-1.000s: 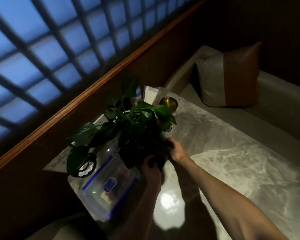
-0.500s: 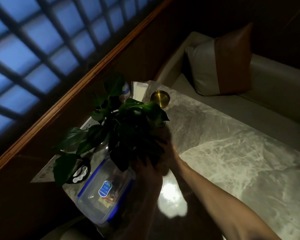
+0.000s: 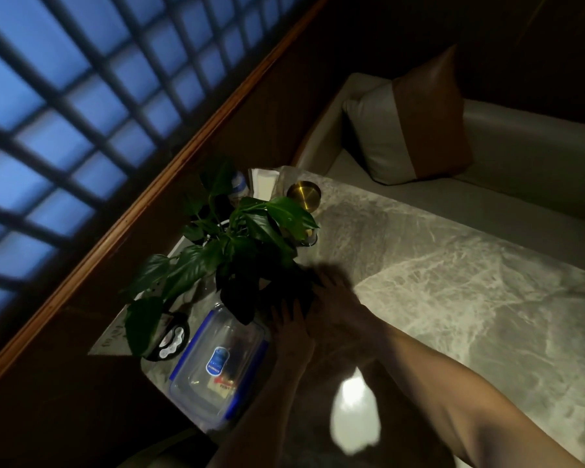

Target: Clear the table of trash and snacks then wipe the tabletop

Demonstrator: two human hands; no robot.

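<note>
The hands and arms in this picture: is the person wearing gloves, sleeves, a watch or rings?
Nothing worn shows. The left hand and right hand are bare, with no gloves. Both forearms are uncovered as far as the picture reaches, with no sleeve edge in sight. No watch or bracelet shows on either wrist. The light is too dim to tell about rings or nail polish.

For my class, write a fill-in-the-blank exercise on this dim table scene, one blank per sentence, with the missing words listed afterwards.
1. Both hands, the left hand and the right hand, reach to the base of a potted ____ with green leaves.
2. The clear plastic container beside the plant has clips and edging coloured ____.
3. The round metal cup behind the plant is ____ in colour.
4. On the bench beyond the marble table leans a two-tone ____.

Missing words: plant; blue; gold; cushion
</note>
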